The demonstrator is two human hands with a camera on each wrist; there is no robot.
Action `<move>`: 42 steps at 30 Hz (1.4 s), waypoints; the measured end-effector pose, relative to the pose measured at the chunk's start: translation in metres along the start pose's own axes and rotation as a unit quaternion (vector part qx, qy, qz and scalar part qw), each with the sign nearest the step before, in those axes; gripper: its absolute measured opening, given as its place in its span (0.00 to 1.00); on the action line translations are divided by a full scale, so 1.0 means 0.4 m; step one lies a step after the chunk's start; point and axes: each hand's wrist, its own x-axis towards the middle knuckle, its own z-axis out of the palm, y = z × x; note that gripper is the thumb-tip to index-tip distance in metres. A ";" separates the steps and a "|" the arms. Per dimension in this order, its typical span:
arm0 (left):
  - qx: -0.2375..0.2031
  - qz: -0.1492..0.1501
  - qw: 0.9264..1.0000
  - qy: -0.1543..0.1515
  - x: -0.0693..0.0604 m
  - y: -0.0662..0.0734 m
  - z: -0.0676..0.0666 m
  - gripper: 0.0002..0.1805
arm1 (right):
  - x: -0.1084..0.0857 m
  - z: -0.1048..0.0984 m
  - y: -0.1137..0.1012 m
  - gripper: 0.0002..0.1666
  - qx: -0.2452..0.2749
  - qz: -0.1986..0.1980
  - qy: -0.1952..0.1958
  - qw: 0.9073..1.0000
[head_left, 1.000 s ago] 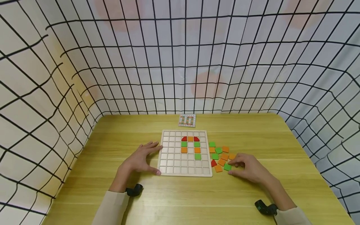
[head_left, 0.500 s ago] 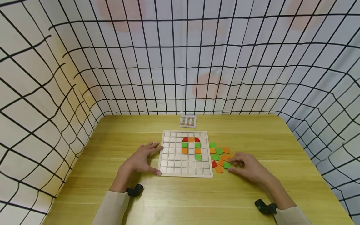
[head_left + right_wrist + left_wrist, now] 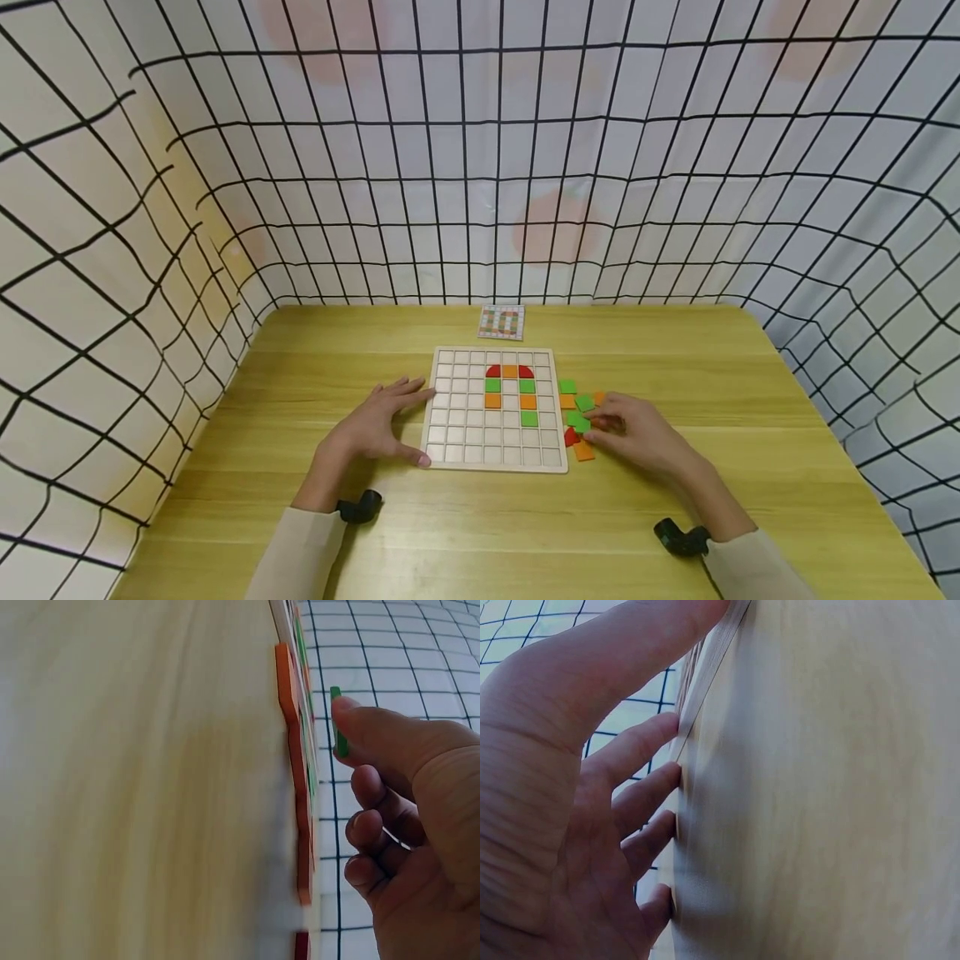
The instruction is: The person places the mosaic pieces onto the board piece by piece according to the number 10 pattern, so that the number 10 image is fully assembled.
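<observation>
The left hand [image 3: 370,427] rests at the left edge of a pale grid board [image 3: 457,425], thumb at its lower left corner, fingers spread; the left wrist view shows its fingertips against the surface. In the right wrist view the right hand [image 3: 401,787] pinches a green tile [image 3: 340,724] between thumb and index finger, lifted off the table. From the head, that hand [image 3: 637,429] is over the loose tiles right of the board. Red [image 3: 493,372], orange [image 3: 510,372] and green [image 3: 529,418] pieces lie in board cells, shaped like an arch with a longer right side.
A small pattern card [image 3: 501,322] lies behind the board. Several loose orange [image 3: 584,452], green [image 3: 567,387] and red [image 3: 572,437] tiles lie by the board's right edge, some partly hidden by the right hand. Black netting [image 3: 480,225] over white cloth surrounds the wooden table [image 3: 480,533].
The right hand has moved left toward the board, taking the green tile from the near right side of the loose pile. The left hand has stayed at the board's edge.
</observation>
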 end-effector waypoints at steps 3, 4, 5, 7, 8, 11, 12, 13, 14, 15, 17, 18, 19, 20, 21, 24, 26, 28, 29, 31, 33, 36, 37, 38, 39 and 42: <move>0.001 0.000 1.000 0.000 -0.002 -0.001 0.000 0.63 | 0.020 0.015 -0.013 0.18 0.004 -0.001 0.001 1.000; 0.000 0.000 1.000 0.001 -0.002 -0.001 0.001 0.63 | 0.026 0.020 -0.018 0.18 0.003 -0.002 0.003 1.000; -0.001 -0.001 1.000 0.000 -0.002 -0.002 0.001 0.63 | 0.032 0.026 -0.022 0.17 0.003 -0.002 0.005 1.000; -0.001 -0.001 1.000 -0.001 -0.003 -0.003 0.002 0.63 | 0.046 0.037 -0.032 0.17 0.003 -0.005 0.008 1.000; -0.002 -0.001 1.000 -0.001 -0.003 -0.004 0.002 0.63 | 0.052 0.042 -0.039 0.17 0.006 -0.005 0.008 1.000; -0.002 -0.004 1.000 -0.004 -0.003 -0.005 0.002 0.63 | 0.072 0.058 -0.055 0.16 0.015 -0.004 0.006 1.000; -0.002 -0.006 1.000 -0.005 -0.003 -0.005 0.002 0.63 | 0.078 0.062 -0.062 0.16 0.018 -0.004 0.004 1.000; -0.002 -0.006 1.000 -0.005 -0.003 -0.005 0.002 0.63 | 0.085 0.066 -0.069 0.16 0.021 -0.002 0.004 1.000; -0.002 -0.005 1.000 -0.004 -0.004 -0.005 0.002 0.63 | 0.091 0.070 -0.076 0.16 0.023 -0.001 0.003 1.000; -0.002 -0.005 1.000 -0.003 -0.004 -0.005 0.001 0.63 | 0.098 0.074 -0.083 0.16 0.025 0.000 0.003 1.000; 0.000 -0.004 1.000 -0.002 -0.003 -0.005 0.000 0.63 | 0.112 0.082 -0.099 0.16 0.027 0.000 0.005 1.000; -0.001 -0.002 1.000 -0.001 -0.003 -0.004 -0.001 0.63 | 0.119 0.086 -0.106 0.16 0.028 -0.004 0.004 1.000; -0.001 0.000 1.000 0.000 -0.003 -0.003 -0.001 0.63 | 0.127 0.090 -0.114 0.16 0.031 -0.005 0.003 0.999; -0.002 0.001 1.000 0.000 -0.002 -0.002 -0.002 0.63 | 0.133 0.095 -0.120 0.16 0.036 -0.008 0.001 0.999; -0.003 0.001 1.000 0.000 -0.002 0.000 -0.002 0.63 | 0.140 0.101 -0.126 0.17 0.039 -0.013 0.000 0.999; -0.006 0.002 1.000 0.000 -0.001 0.002 -0.003 0.63 | 0.156 0.120 -0.139 0.16 0.037 -0.031 -0.007 0.999; -0.004 0.002 1.000 0.000 -0.001 0.002 -0.002 0.63 | 0.165 0.132 -0.147 0.16 0.036 -0.040 -0.007 0.999; -0.001 0.001 1.000 0.001 -0.002 0.001 -0.002 0.63 | 0.172 0.144 -0.153 0.15 0.029 -0.046 -0.005 0.999; 0.000 0.000 1.000 0.001 -0.002 0.001 -0.002 0.63 | 0.174 0.147 -0.158 0.15 0.026 -0.046 -0.006 0.999; 0.001 0.000 1.000 0.002 -0.002 0.000 -0.002 0.63 | 0.180 0.156 -0.165 0.15 0.022 -0.046 -0.004 0.999; -0.001 -0.001 1.000 0.001 -0.002 0.000 -0.003 0.62 | 0.184 0.164 -0.171 0.15 0.017 -0.046 -0.004 0.999; -0.002 0.000 1.000 0.000 -0.002 0.000 -0.003 0.62 | 0.189 0.173 -0.182 0.15 0.021 -0.050 -0.010 0.999; -0.002 0.000 1.000 0.000 -0.002 0.000 -0.002 0.63 | 0.191 0.175 -0.185 0.15 0.022 -0.050 -0.013 0.998; -0.003 0.000 1.000 -0.001 -0.002 0.000 -0.002 0.63 | 0.192 0.177 -0.188 0.15 0.023 -0.050 -0.015 0.998; -0.002 0.000 1.000 0.000 -0.001 -0.001 -0.001 0.63 | 0.193 0.179 -0.191 0.15 0.024 -0.050 -0.016 0.998; -0.002 -0.001 1.000 0.000 0.000 -0.002 0.000 0.63 | 0.196 0.184 -0.198 0.15 0.025 -0.051 -0.018 0.998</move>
